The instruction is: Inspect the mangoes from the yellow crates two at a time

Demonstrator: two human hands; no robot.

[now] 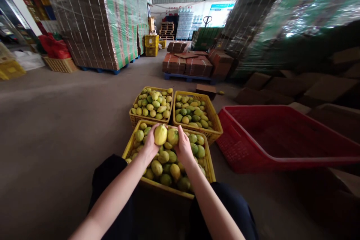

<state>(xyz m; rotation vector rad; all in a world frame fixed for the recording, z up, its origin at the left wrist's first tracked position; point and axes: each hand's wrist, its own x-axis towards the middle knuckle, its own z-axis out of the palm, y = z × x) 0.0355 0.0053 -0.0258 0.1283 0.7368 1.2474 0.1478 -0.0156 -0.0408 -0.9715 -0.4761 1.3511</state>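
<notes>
My left hand is closed on a yellow lemon, held above the near crate. Close beside it, my right hand grips a greener lemon. Below both hands stands a yellow plastic crate filled with yellow and green lemons. Two more yellow crates touch or nearly touch its far side: the left crate is heaped high with lemons, while the right crate is filled lower. My forearms cover part of the near crate's fruit.
A large red plastic basket stands to the right. Flattened cartons lie on a blue pallet ahead. Wrapped carton stacks rise at both sides. A small brown box sits behind the right crate.
</notes>
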